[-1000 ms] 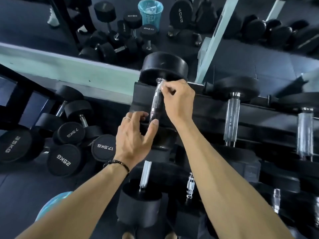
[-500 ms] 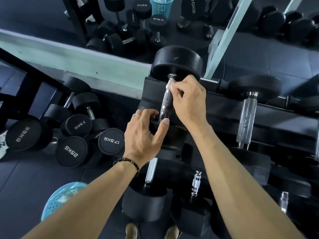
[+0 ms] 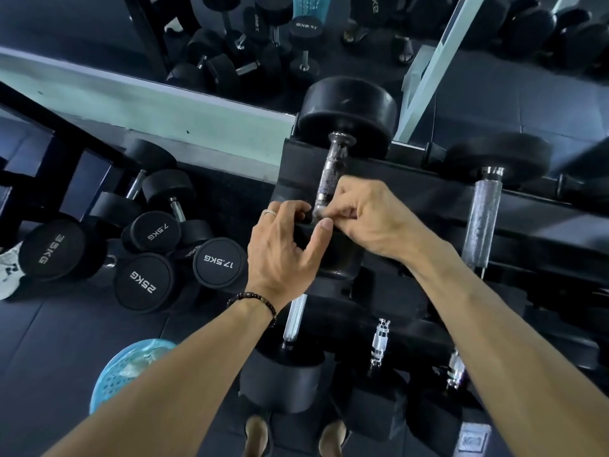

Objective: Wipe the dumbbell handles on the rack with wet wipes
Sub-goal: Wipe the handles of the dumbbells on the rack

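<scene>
both hands (image 3: 329,232) pinch the knurled steel handle (image 3: 329,174), perhaps through a wipe.

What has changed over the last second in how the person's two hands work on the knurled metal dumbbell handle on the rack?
The right hand slid from the far end of the knurled metal dumbbell handle down to its near end, bunched around something pale, probably the wipe. The left hand stayed at the near end, fingers curled by the handle. The black rubber dumbbell head stayed on the black rack.
</scene>
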`<state>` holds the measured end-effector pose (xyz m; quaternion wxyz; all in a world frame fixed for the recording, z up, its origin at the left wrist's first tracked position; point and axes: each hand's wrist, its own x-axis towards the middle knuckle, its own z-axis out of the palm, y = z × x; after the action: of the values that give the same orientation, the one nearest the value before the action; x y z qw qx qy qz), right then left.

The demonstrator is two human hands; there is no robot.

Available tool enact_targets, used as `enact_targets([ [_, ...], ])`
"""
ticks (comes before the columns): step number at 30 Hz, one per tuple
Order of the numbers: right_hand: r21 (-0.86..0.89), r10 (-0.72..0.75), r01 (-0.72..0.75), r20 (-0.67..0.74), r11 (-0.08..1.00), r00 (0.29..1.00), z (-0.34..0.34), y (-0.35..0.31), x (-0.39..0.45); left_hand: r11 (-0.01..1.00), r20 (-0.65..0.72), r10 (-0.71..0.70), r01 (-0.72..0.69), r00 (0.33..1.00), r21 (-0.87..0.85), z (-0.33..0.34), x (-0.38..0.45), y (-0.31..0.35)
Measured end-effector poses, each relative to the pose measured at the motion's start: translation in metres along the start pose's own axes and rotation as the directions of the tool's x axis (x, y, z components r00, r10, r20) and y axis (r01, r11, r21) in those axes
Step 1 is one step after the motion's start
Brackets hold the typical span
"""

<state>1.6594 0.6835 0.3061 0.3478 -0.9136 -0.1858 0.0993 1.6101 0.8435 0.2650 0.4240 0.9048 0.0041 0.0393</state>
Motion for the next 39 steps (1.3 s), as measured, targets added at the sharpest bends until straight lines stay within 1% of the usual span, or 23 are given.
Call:
enact_targets([
  [1,0.02,0.004,-0.005,0.066,1.0,0.998,-0.001,0.0,-0.002,1.0,-0.005,0.0,0.0,1.0,-0.002,0.0,0.0,0.0],
  [2,0.014,-0.009,0.007,0.078,1.0,0.997,-0.002,0.001,-0.001,1.0,-0.005,0.0,0.0,1.0,-0.003,0.001,0.0,0.0],
  [3,-0.013,-0.037,0.037,0.043,0.999,0.998,-0.002,0.001,0.003,1.0,-0.003,0.0,0.0,1.0,-0.006,0.001,0.001,0.0],
  [5,-0.07,-0.102,0.096,-0.099,0.993,0.99,-0.001,0.001,0.012,1.0,0.001,0.002,-0.002,1.0,-0.014,0.0,0.001,-0.001],
  [7,-0.067,-0.089,0.075,-0.229,0.995,0.969,0.001,0.003,0.016,1.0,0.002,0.006,-0.006,1.0,-0.02,-0.001,0.001,-0.001],
  [8,-0.048,-0.068,0.058,-0.251,0.997,0.966,0.002,0.005,0.015,1.0,0.004,0.007,-0.006,1.0,-0.021,-0.001,0.001,-0.001],
  [9,-0.017,-0.044,0.041,-0.229,0.999,0.972,0.004,0.007,0.012,1.0,0.005,0.006,-0.006,1.0,-0.022,-0.001,0.001,-0.001],
  [12,0.112,0.064,-0.059,-0.044,0.992,0.997,0.008,0.008,-0.002,1.0,-0.014,0.016,-0.016,1.0,-0.017,-0.001,0.002,-0.002],
  [13,0.129,0.075,-0.069,-0.043,0.989,0.996,0.008,0.008,-0.004,1.0,-0.021,0.02,-0.02,1.0,-0.019,0.0,0.002,-0.002],
  [15,0.113,0.06,-0.04,-0.179,0.993,0.982,0.007,0.008,0.0,1.0,-0.017,0.017,-0.018,1.0,-0.025,0.0,0.002,-0.001],
  [17,0.116,0.071,-0.034,-0.336,0.993,0.939,0.005,0.009,0.009,1.0,-0.002,0.015,-0.015,1.0,-0.025,-0.001,0.002,-0.001],
  [19,0.201,0.142,-0.067,-0.386,0.977,0.911,0.007,0.008,0.013,1.0,0.007,0.014,-0.013,1.0,-0.028,-0.003,0.002,-0.002],
  [20,0.239,0.175,-0.09,-0.367,0.967,0.914,0.01,0.008,0.01,0.999,0.009,0.012,-0.012,1.0,-0.033,-0.003,0.002,-0.003],
  [22,0.271,0.216,-0.143,-0.261,0.952,0.941,0.017,0.008,-0.001,0.999,0.004,0.014,-0.013,1.0,-0.042,-0.004,0.003,-0.005],
  [24,0.26,0.237,-0.192,-0.154,0.946,0.959,0.019,0.008,-0.008,0.999,-0.005,0.02,-0.021,1.0,-0.037,-0.004,0.003,-0.005],
  [25,0.25,0.237,-0.196,-0.148,0.948,0.96,0.018,0.008,-0.007,0.999,-0.004,0.02,-0.02,1.0,-0.034,-0.004,0.003,-0.005],
  [29,0.337,0.252,-0.132,-0.345,0.932,0.904,0.009,0.005,0.007,0.999,0.009,0.007,-0.007,1.0,-0.038,-0.004,0.003,-0.006],
  [30,0.363,0.271,-0.134,-0.36,0.922,0.893,0.009,0.004,0.007,0.999,0.009,0.009,-0.009,1.0,-0.038,-0.004,0.004,-0.006],
  [32,0.387,0.309,-0.182,-0.298,0.904,0.903,0.013,0.005,0.002,0.999,0.006,0.015,-0.015,1.0,-0.04,-0.004,0.004,-0.007],
  [34,0.332,0.328,-0.256,-0.183,0.908,0.927,0.019,0.004,-0.008,0.999,-0.005,0.022,-0.022,1.0,-0.038,-0.004,0.003,-0.007],
  [36,0.296,0.32,-0.263,-0.166,0.918,0.933,0.022,0.0,-0.012,0.999,-0.007,0.021,-0.021,1.0,-0.036,-0.004,0.003,-0.006],
  [37,0.311,0.313,-0.239,-0.217,0.92,0.925,0.021,-0.001,-0.009,0.999,-0.005,0.02,-0.02,1.0,-0.036,-0.004,0.003,-0.006],
  [39,0.361,0.331,-0.197,-0.361,0.911,0.872,0.017,-0.003,0.002,0.999,0.002,0.014,-0.014,1.0,-0.038,-0.004,0.003,-0.005],
])
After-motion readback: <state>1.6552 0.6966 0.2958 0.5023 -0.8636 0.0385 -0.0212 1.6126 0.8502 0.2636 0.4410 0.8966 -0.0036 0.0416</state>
